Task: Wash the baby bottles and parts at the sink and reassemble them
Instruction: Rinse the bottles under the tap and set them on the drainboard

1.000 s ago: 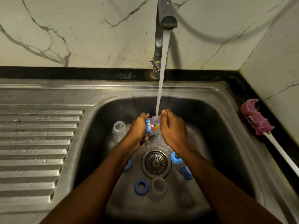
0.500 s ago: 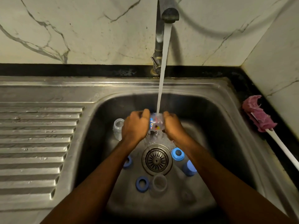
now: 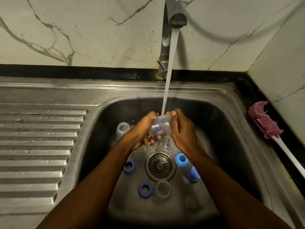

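**Rinsing the first bottle, with most of the job left**

The clear plastic baby bottle with a blue and red print [image 3: 159, 126] is held over the middle of the basin, right under the stream of tap water [image 3: 168, 80], which strikes its upper end. The left hand [image 3: 142, 129] cups it from below with curled fingers. The right hand [image 3: 182, 129] clasps the other side, thumb pressed near the top edge. Both hands grip the bottle, and water spills off it toward the round metal drain strainer [image 3: 160, 165].

I judge this an early wash or rinse stage. Nothing is reassembled, and the other parts lie loose on the basin floor:
- a second clear bottle [image 3: 122, 128] lying just left of the hands
- three blue screw rings [image 3: 129, 166] [image 3: 145, 190] [image 3: 181, 159] around the strainer
- a blue cap [image 3: 193, 175] by the right forearm
- a clear dome cover [image 3: 162, 189] beside the nearest ring

Whether any of these are already clean cannot be told.

The pink bottle brush with a white handle [image 3: 264, 120] rests unused on the black counter, right of the stainless steel sink [image 3: 115, 100]. The ribbed drainboard [image 3: 36, 146] on the left holds no finished pieces. Washing the remaining parts and all of the reassembly seem to be left.
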A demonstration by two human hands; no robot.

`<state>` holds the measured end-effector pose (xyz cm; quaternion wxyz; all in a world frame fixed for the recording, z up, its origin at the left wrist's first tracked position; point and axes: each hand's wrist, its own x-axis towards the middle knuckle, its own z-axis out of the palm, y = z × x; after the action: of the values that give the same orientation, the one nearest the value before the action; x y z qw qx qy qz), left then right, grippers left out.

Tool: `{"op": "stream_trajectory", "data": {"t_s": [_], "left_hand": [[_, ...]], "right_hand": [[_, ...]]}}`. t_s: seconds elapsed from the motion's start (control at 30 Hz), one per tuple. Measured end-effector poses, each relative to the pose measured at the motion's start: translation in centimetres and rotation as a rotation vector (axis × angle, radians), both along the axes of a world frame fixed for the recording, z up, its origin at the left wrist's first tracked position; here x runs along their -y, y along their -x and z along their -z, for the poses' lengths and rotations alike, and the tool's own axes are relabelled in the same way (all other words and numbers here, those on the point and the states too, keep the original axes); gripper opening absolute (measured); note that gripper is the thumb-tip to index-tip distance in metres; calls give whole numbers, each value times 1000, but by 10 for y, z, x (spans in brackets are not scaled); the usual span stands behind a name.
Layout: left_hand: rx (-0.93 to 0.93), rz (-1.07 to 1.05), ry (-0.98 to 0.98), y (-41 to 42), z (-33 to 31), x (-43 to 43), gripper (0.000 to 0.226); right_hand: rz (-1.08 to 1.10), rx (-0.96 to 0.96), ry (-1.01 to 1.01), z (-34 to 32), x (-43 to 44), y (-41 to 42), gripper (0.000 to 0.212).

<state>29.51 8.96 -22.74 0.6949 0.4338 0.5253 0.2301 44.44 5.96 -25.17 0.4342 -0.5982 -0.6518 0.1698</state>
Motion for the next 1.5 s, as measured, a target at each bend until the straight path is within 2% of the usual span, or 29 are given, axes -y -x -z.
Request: {"op": "stream_trajectory", "data": {"t_s": [0.07, 0.13, 0.23, 0.33, 0.4, 0.47, 0.57, 0.63, 0.67, 0.7, 0.77, 0.8, 0.83, 0.87, 0.9, 0.97, 1.0, 1.07, 1.13, 1.2, 1.23, 1.3, 1.33, 1.37, 1.43, 1.5], "left_hand": [[-116, -134, -96, -2, 7, -3, 50], [-273, -283, -282, -3, 14, -7, 43], [-414, -300, -521, -5, 17, -6, 39], [-481, -289, -637, -8, 15, -1, 40], [-526, -259, -733, -8, 18, 0, 40], [-559, -219, -857, -6, 18, 2, 40], [-621, -115, -1045, -3, 15, 6, 38], [-673, -87, -996, -3, 16, 5, 40], [-656, -109, -870, -5, 14, 4, 41], [-569, -152, -650, -7, 10, 2, 42], [-262, -214, -119, -10, 1, 4, 43], [-150, -221, 20, -9, -3, 5, 43], [-105, -226, 40, -8, -4, 4, 41], [-110, -248, -17, -8, -2, 4, 38], [-182, -276, -137, -8, 0, 4, 34], [-519, -233, -482, -8, 9, 5, 34], [-656, -199, -646, -9, 16, 6, 35], [-749, -153, -908, -8, 26, 7, 39], [-740, -87, -1057, -6, 32, 5, 38], [-602, -65, -995, -7, 29, 3, 33], [-451, -94, -834, -8, 24, 4, 32], [-111, -101, -318, -10, 9, 3, 37], [9, -64, -97, -8, 2, 3, 43], [95, -41, 44, -4, -2, 2, 47], [114, -59, 92, 1, -4, 0, 50], [-56, -131, -96, 1, 2, -2, 48]], "right_hand": [[-10, 20, 41, 2, 1, 6, 30], [-36, -12, 78, 4, 1, 12, 26], [-56, -109, 102, 4, -2, 17, 23], [-36, -78, 158, -1, -3, 18, 16], [28, -95, 197, -5, -6, 18, 27], [99, -188, 349, -12, -14, 15, 32], [95, -531, 757, -30, -19, 11, 26], [100, -511, 855, -33, -17, 11, 29], [118, -440, 783, -30, -14, 12, 33], [145, -311, 634, -24, -10, 15, 36], [136, 6, 236, -18, 1, 19, 33], [108, 82, 126, -14, 3, 20, 29], [101, 98, 105, -11, 1, 21, 28], [126, 28, 172, -9, -3, 20, 29], [172, -124, 326, -11, -9, 20, 29], [246, -460, 752, -18, -15, 20, 33], [257, -543, 908, -21, -16, 20, 36], [278, -563, 960, -22, -17, 17, 36], [285, -480, 782, -18, -18, 14, 34], [235, -272, 500, -10, -17, 7, 33], [193, -159, 369, -6, -15, 4, 32], [64, -1, 151, -2, -9, -4, 30], [3, 29, 66, -1, -6, -5, 30], [-44, 31, 16, -2, -5, -6, 30], [-83, 12, -8, -3, -3, -2, 32], [-70, 17, 67, -3, -1, 7, 24]]}}
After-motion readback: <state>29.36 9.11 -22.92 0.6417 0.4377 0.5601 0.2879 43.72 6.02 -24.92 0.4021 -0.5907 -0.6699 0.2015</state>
